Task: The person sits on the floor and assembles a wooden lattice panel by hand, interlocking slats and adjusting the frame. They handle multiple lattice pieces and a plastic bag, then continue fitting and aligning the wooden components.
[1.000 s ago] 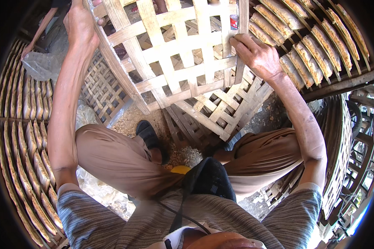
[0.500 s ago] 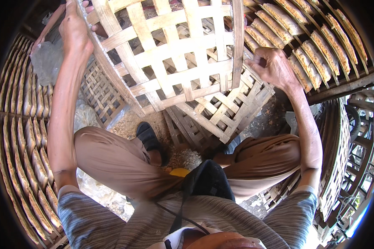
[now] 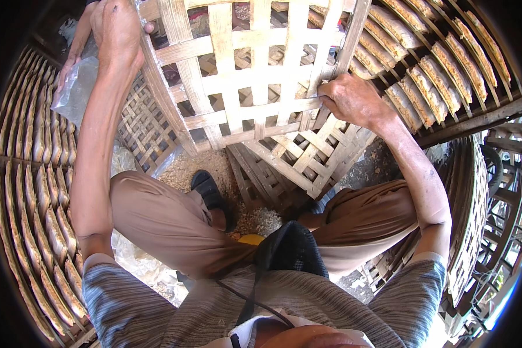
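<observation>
A woven bamboo lattice tray (image 3: 260, 81) with wooden side rails is raised at a tilt in front of me. My left hand (image 3: 119, 37) is closed around its left rail near the top of the view. At the lower right corner, my right hand (image 3: 354, 100) has its fingers curled against the right rail; the fingertips are partly hidden. Beneath the raised tray lie further lattice trays (image 3: 313, 153), stacked at an angle between my feet. Another woven tray (image 3: 148, 119) leans to the left, partly covered.
Racks of thin pale slabs with brownish edges stand at left (image 3: 37, 203) and upper right (image 3: 441, 78). Another person's arm (image 3: 80, 37) shows at upper left beside a clear plastic bag (image 3: 78, 87). Lattice panels (image 3: 468, 226) are stacked at right. Crumbs (image 3: 261, 221) litter the floor.
My right hand has moved left onto the tray's right rail. The tray has shifted and turned slightly, its left rail moving right with my left hand. The plastic bag has shifted slightly.
</observation>
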Available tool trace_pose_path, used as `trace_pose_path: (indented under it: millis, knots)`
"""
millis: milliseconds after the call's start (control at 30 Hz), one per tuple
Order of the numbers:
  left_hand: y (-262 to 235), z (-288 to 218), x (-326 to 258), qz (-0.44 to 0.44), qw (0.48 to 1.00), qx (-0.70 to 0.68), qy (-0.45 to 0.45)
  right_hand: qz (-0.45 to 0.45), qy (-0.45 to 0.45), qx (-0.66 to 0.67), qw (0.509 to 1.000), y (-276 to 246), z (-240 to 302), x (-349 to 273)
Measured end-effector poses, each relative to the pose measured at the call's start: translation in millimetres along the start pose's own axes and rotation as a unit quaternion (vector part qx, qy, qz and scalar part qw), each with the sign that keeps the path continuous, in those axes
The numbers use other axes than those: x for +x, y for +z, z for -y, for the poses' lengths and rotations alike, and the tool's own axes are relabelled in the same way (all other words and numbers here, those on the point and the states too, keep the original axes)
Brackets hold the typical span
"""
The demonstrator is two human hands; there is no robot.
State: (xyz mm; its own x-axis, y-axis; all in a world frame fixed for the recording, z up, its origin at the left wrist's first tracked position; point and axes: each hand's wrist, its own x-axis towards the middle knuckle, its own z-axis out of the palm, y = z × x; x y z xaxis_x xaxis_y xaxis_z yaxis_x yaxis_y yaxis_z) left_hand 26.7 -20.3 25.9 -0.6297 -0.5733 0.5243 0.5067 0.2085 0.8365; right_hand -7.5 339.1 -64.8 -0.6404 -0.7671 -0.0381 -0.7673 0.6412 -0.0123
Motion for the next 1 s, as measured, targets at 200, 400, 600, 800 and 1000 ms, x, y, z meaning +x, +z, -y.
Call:
trace_pose_path:
  millis: [200,400,600,800,1000]
  knots:
    - [13.6,-22.2,-12.4,-0.026,0.999,0.013,0.035,-0.118,-0.02,0.065,0.991,17.4,-22.6,-2.2]
    - [14.7,-26.4,-15.1,-0.016,0.999,0.007,0.052,-0.055,-0.008,0.022,0.998,1.9,-12.0,-4.7]
    - [19.9,-35.7,-23.5,-0.006,0.998,0.0,0.068,-0.112,-0.001,-0.1,0.989,25.9,-19.0,3.7]
    - [-1.4,-23.4,-5.8,-0.008,1.0,0.005,0.017,-0.174,0.016,-0.111,0.978,26.1,-36.7,6.0]
    - [10.8,4.7,-0.2,-0.066,0.983,0.027,0.169,-0.211,0.081,0.123,0.966,17.8,-51.5,5.0]
